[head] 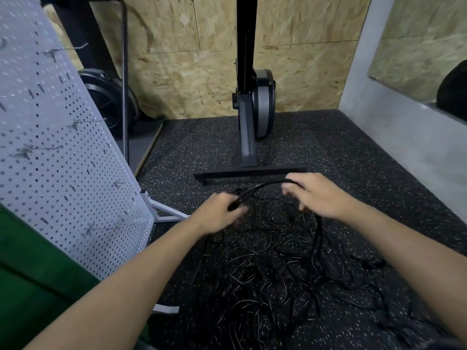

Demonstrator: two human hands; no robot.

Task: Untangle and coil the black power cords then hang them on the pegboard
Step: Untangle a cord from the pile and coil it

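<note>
The main risk is that pulling tightens the mess instead of freeing it. The held cord runs down from the right hand into the tangle, where many black loops cross each other on the speckled floor to the right of the pegboard. A hard tug could cinch a knot lower down or drag the whole heap along. Black cords on a dark floor also make it easy to follow the wrong strand. A plug could catch under a neighbouring loop, and the blur round both hands makes it hard to tell which end is which.

The left hand, the one nearer the pegboard, has its grip curled round one thick end of the cord, possibly a plug, though it is too blurred to tell. The right hand, farther from the pegboard, has its grip curled over the cord, how tightly I cannot tell. The cord arches up between the two hands, clear of the floor. The rest of it hangs from the right hand into the heap, lower than both grips. The pegboard's hooks carry no cord, so I judge the coiling has barely begun.
</note>
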